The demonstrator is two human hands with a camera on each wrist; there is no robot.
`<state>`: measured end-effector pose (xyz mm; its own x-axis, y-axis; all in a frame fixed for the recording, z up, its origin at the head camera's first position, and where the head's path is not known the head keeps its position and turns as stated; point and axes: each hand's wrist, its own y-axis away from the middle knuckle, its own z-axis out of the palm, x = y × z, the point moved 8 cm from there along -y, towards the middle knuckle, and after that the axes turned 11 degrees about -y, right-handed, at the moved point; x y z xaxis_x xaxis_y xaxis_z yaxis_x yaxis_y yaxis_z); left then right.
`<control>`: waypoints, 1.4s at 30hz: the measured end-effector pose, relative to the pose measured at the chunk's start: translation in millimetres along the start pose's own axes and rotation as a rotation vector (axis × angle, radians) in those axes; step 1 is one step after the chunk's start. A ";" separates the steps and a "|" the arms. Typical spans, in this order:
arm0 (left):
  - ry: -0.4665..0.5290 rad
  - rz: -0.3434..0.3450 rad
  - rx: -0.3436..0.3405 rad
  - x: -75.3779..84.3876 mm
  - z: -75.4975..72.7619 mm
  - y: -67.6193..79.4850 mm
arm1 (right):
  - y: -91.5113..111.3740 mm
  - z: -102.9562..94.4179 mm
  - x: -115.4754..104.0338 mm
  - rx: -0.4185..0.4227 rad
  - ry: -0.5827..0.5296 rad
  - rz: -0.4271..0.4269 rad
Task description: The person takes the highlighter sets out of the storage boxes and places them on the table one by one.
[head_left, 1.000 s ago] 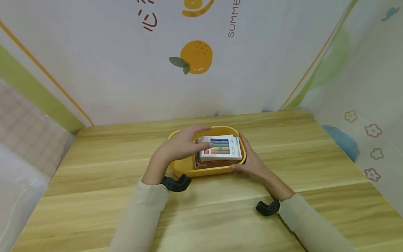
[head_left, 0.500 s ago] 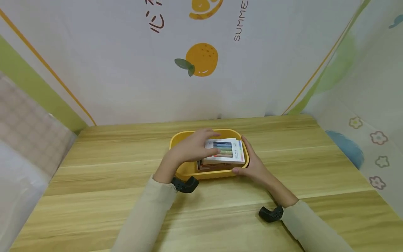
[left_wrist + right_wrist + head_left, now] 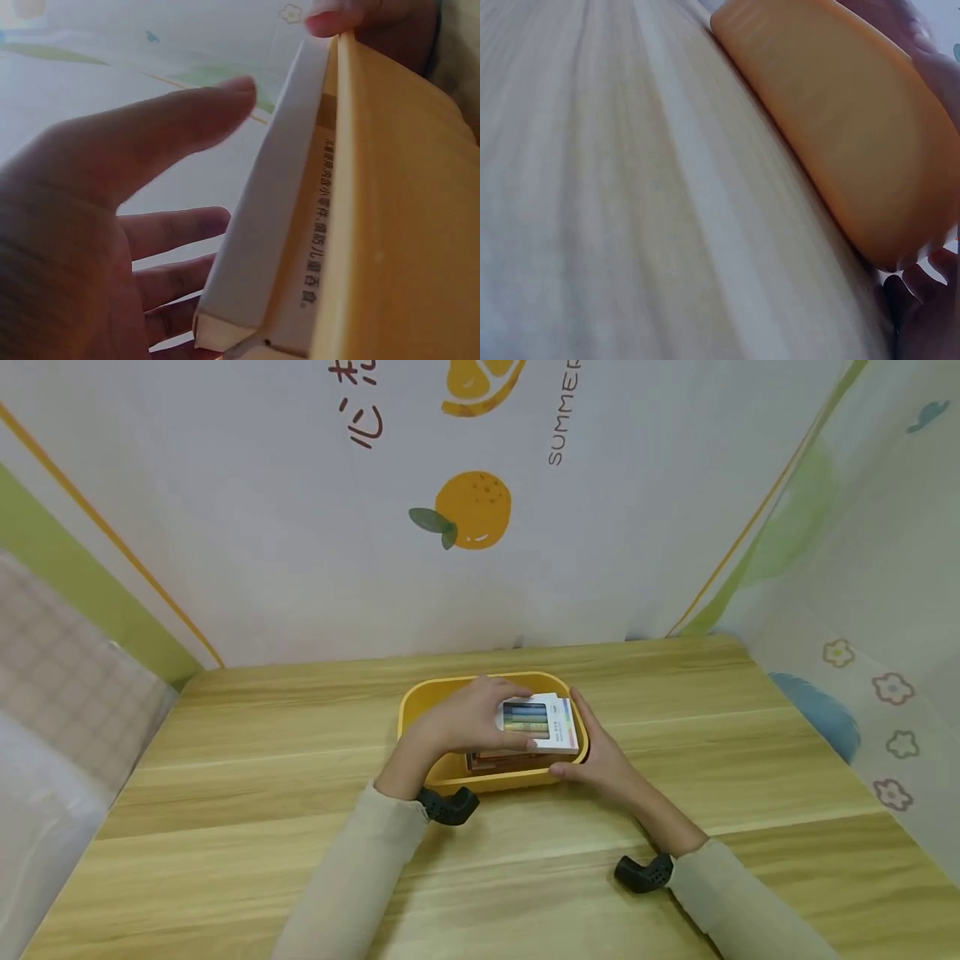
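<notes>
Backdrop (image 3: pixel 300 543): white sheeting beyond the far edge of the table, printed with an orange (image 3: pixel 474 510), part of a citrus slice (image 3: pixel 480 389) and the lettering SUMMER (image 3: pixel 564 418). Table (image 3: pixel 247 810): wood-grained, light tone, spread before you. Far left, a checked cloth (image 3: pixel 60 668); right, printed flowers (image 3: pixel 892 688) on a pale covering.

Yellow basket (image 3: pixel 502 781): one, rounded corners, standing on the far part of your table, about midway between left and right.

White box (image 3: pixel 531 720): one, with a window showing coloured sticks; lies window up in the right part of the basket, over a stack (image 3: pixel 510 762) with brownish edges. The left wrist view shows a line of Chinese print just below the box.

Left hand (image 3: pixel 467 717): your grip is released, thumb and fingers spread wide over the left part of the box, thumb toward the near edge, fingers toward the far. Whether they press on it, you cannot tell.

Right hand (image 3: pixel 603 758): your grip grasps the basket's right end, thumb at the near rim, fingers along the right side.

Black fittings (image 3: pixel 448 807): one at each wrist, beside your pale sleeves (image 3: pixel 352 868).
</notes>
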<state>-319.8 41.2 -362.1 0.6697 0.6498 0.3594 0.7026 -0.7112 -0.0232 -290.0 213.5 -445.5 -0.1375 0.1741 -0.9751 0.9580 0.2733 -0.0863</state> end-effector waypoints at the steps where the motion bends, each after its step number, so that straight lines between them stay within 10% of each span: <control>1: -0.012 0.002 -0.001 -0.4 0.7 0.4 | -0.4 0.5 -0.4 -0.002 -0.002 -0.001; 42: -0.057 -0.081 -0.024 -6.4 -5.5 11.7 | 0.9 1.4 -1.2 0.017 0.032 -0.010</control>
<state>-317.1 27.3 -359.6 0.6239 0.7193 0.3057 0.7496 -0.6614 0.0265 -288.6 212.2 -444.7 -0.1548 0.2017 -0.9671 0.9607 0.2589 -0.0998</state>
